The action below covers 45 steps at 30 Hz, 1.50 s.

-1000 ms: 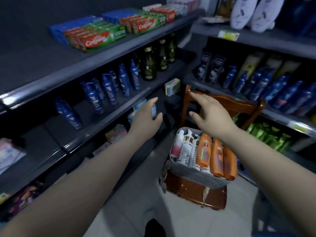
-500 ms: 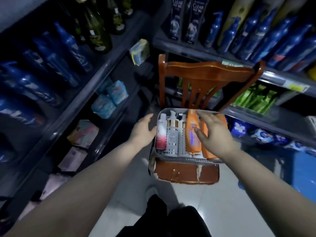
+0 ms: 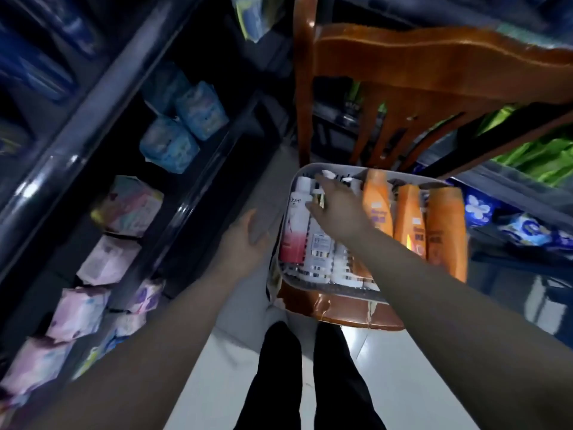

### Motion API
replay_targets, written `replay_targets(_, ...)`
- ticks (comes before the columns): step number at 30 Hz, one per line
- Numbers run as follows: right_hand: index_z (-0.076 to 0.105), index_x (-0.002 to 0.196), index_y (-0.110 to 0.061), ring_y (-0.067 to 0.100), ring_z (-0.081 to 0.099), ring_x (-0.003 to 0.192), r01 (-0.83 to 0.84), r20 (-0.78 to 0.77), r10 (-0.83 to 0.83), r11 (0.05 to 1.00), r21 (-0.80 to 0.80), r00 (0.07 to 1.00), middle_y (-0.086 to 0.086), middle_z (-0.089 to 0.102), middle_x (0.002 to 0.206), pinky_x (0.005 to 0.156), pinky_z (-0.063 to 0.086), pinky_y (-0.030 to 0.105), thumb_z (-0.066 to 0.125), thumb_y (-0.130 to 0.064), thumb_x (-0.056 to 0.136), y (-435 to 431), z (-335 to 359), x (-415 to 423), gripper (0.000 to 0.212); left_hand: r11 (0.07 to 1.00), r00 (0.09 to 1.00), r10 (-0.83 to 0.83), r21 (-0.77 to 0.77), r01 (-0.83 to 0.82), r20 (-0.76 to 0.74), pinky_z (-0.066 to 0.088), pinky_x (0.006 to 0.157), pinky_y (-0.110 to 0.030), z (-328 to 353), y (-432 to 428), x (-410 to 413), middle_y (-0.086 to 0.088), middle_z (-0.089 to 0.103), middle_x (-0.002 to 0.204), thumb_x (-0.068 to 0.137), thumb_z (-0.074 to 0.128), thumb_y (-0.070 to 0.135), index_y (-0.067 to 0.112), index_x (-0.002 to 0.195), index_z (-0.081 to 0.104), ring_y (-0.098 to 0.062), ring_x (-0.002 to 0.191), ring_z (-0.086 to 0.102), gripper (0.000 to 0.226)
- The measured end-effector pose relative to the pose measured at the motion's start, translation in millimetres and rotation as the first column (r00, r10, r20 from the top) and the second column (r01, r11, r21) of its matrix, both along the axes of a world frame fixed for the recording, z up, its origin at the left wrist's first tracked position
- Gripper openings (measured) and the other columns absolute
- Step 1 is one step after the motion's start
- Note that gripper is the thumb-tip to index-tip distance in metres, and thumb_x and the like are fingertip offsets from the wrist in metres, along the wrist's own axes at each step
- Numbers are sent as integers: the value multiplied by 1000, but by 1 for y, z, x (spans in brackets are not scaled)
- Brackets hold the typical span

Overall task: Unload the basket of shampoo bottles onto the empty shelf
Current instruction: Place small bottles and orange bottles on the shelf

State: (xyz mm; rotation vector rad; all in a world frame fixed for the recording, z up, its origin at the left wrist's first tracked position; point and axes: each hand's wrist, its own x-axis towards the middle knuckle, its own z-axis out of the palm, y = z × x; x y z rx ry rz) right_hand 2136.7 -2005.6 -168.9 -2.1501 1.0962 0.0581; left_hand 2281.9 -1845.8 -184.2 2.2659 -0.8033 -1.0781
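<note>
Basket [image 3: 313, 291] of bottles on a wooden chair [image 3: 356, 318] in a shop aisle, flanked by stocked shelves. Right hand [image 3: 336, 206] spread open over the basket's left half, fingers splayed, resting on or just above a white bottle [image 3: 319, 243]; contact too blurred to tell, nothing grasped. Left hand [image 3: 245, 240] open, palm inward, just beside the basket's left wall, holding nothing. Inside, lying side by side: a pink-and-white Dove bottle [image 3: 294, 225] at far left, white bottles next, three orange bottles [image 3: 410, 218] at right. Pastel packets [image 3: 108, 259] on the lower left shelf [image 3: 186, 209].
</note>
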Motion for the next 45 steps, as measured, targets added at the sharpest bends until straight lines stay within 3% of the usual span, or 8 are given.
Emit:
replay_targets(11, 69, 102, -13, 28, 65, 93, 219, -30, -217, 966, 138, 976, 10, 70, 98, 73, 53, 32, 57, -22, 88, -35, -42, 54, 21, 982, 987, 122, -134, -135, -105, 44, 102, -37, -16, -16, -8, 2, 50, 116, 89, 63, 8, 15, 143, 41, -22, 115, 54, 59)
replay_targets(16, 60, 122, -10, 16, 60, 100, 274, 248, -332, 931, 240, 910, 5, 67, 111, 87, 50, 35, 64, -16, 85, -16, -4, 28, 37, 990, 985, -26, -141, 2, -170, 37, 79, 1, -9, -47, -23, 28, 55, 106, 81, 75, 28, 35, 135, 41, 16, 100, 54, 64)
replay_targets(21, 38, 144, -19, 12, 53, 101, 329, 375, -405, 910, 251, 834, -1, 57, 113, 84, 43, 15, 61, -25, 91, -6, 9, -26, 58, 983, 981, -136, -140, 116, -141, 45, 66, -8, -7, -66, -45, 24, 63, 92, 79, 75, 38, 38, 111, 54, 13, 87, 59, 39)
replay_targets(25, 20, 151, -13, 34, 35, 129, 281, -190, -324, 934, -220, 927, 15, 43, 142, 106, 29, 45, 49, -39, 95, -31, -14, -69, 69, 992, 975, -28, -123, 1, -220, 52, 72, -23, -4, -70, -50, 25, 65, 94, 77, 76, 40, 43, 109, 53, 10, 88, 61, 40)
replay_targets(30, 16, 150, -10, 39, 33, 129, 105, -523, -207, 970, -218, 827, 18, 52, 135, 101, 27, 45, 42, -55, 91, -46, -36, -64, 78, 988, 974, 22, -146, -56, -227, 49, 61, -12, 5, -71, -51, 27, 63, 87, 79, 77, 34, 47, 96, 53, 17, 77, 61, 32)
replay_targets(34, 17, 148, -8, 39, 40, 125, 209, -488, -240, 971, -118, 839, 17, 61, 121, 93, 39, 42, 59, -61, 79, -56, -36, -55, 97, 982, 958, 52, -160, -101, -282, 54, 67, -15, 12, -60, -54, 22, 68, 93, 79, 78, 30, 46, 99, 55, 8, 85, 66, 34)
replay_targets(39, 45, 126, -7, 30, 58, 110, 408, -306, -341, 893, 189, 889, 11, 60, 117, 75, 44, 28, 77, -44, 71, -36, -39, -45, 73, 968, 948, 114, -183, -174, -297, 50, 55, -9, 22, -46, -54, 20, 67, 87, 79, 77, 25, 40, 97, 55, 12, 77, 65, 32)
replay_targets(45, 38, 129, -13, 29, 63, 94, 362, -84, -353, 919, 157, 932, 5, 64, 105, 76, 50, 35, 72, -33, 75, -17, -1, -43, 67, 945, 951, 194, -215, -247, -240, 51, 59, -12, 55, -23, -37, 16, 66, 97, 81, 76, 28, 31, 114, 55, 6, 83, 66, 39)
